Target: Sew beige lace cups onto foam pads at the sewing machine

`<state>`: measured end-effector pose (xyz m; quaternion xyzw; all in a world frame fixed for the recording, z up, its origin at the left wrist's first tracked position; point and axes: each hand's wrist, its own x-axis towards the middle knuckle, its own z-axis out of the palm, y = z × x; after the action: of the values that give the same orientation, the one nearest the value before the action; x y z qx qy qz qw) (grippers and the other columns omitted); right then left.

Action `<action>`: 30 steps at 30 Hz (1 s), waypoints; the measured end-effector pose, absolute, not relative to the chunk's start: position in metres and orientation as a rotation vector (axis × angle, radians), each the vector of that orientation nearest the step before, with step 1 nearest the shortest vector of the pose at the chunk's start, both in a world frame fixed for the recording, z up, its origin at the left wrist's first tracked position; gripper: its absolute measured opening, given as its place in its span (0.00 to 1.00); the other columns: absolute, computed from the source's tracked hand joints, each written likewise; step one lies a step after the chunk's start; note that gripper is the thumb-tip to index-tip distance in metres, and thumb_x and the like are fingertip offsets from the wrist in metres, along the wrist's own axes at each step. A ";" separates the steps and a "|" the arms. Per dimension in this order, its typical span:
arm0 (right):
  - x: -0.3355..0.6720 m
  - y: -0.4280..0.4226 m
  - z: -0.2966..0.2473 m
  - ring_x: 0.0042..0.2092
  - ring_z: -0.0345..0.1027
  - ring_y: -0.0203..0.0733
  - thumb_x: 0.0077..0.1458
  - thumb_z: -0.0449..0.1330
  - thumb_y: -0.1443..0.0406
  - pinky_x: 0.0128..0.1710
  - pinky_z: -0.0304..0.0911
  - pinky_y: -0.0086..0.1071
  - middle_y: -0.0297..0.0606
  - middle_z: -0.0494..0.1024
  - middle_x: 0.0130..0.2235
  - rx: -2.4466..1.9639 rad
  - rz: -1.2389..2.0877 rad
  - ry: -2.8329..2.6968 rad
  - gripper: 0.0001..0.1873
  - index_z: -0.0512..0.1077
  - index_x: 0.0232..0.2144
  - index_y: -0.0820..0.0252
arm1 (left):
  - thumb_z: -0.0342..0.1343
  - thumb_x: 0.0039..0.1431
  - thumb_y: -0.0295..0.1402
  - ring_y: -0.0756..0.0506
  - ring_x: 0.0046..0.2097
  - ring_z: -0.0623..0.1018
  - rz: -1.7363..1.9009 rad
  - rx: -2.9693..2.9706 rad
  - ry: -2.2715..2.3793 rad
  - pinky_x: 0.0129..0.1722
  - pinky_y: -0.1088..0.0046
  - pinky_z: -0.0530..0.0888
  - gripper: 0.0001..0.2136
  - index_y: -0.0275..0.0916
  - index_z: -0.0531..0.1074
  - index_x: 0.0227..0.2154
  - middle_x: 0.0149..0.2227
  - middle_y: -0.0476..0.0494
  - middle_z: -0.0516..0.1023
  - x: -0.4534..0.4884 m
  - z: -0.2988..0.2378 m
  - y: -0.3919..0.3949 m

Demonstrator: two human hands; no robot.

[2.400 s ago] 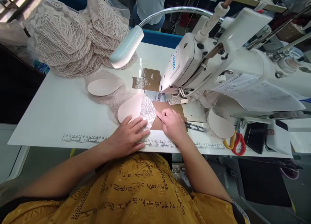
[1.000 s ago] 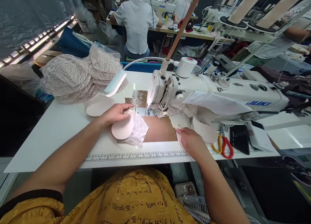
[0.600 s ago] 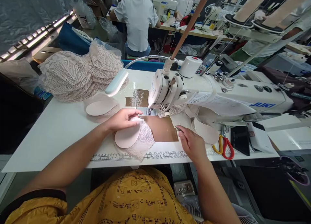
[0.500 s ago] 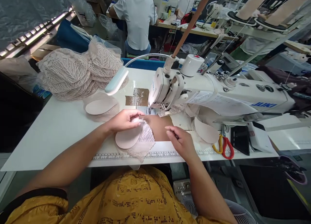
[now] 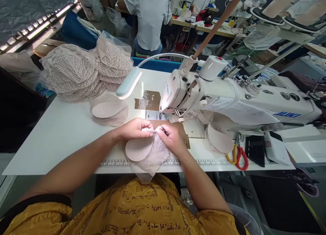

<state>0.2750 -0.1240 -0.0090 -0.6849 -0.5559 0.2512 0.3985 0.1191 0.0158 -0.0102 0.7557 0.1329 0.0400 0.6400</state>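
Note:
My left hand [image 5: 139, 129] is closed, pinching the upper edge of a pale lace piece [image 5: 159, 148]. A smooth, rounded cream cup pad [image 5: 139, 148] lies against the lace, below my fingers. My right hand [image 5: 173, 140] is closed close beside the left, its thumb and fingertips at the same lace edge. From its grip sticks a small dark pointed tool [image 5: 164, 130]; its exact kind is hidden by the fingers. Just beyond both hands stands the needle area of a white sewing machine [image 5: 175, 89]. The lace's lower corner hangs over the table's front edge.
A tall stack of lace pieces [image 5: 71, 72] stands at the back left, near another cream pad [image 5: 108, 109]. To the right lie a further pad [image 5: 220, 138], red-and-yellow-handled scissors [image 5: 236, 157] and a dark phone-like slab [image 5: 255, 150]. A lamp [image 5: 129, 82] overhangs the table. A person [image 5: 150, 21] sits ahead.
My right hand has moved left, with the dark tool, to meet my left hand at the lace edge. The view has shifted slightly, so the machine appears further right.

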 end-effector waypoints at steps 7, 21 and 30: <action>0.291 -0.140 -0.013 0.35 0.71 0.39 0.65 0.47 0.54 0.35 0.65 0.32 0.35 0.77 0.35 -1.672 0.865 -1.369 0.19 0.69 0.48 0.57 | 0.63 0.54 0.41 0.50 0.30 0.72 0.037 1.531 0.370 0.30 0.76 0.69 0.14 0.33 0.76 0.33 0.29 0.46 0.75 0.118 -0.015 0.015; 0.281 -0.135 -0.012 0.38 0.71 0.40 0.56 0.60 0.60 0.37 0.65 0.33 0.36 0.78 0.37 -1.630 0.941 -1.326 0.13 0.73 0.42 0.57 | 0.66 0.48 0.43 0.47 0.32 0.74 0.050 1.465 0.454 0.34 0.72 0.71 0.17 0.31 0.79 0.32 0.28 0.43 0.77 0.121 -0.017 0.010; 0.285 -0.135 -0.020 0.36 0.70 0.38 0.57 0.60 0.60 0.36 0.64 0.31 0.36 0.78 0.36 -1.551 0.985 -1.328 0.10 0.75 0.39 0.58 | 0.64 0.49 0.45 0.53 0.26 0.64 -0.009 1.532 0.377 0.25 0.78 0.60 0.18 0.30 0.76 0.27 0.22 0.50 0.67 0.120 -0.020 0.013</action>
<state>0.2846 -0.1355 -0.0199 -0.6199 -0.5307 0.3934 0.4235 0.1199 0.0125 -0.0196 0.6889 0.1698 -0.0040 0.7046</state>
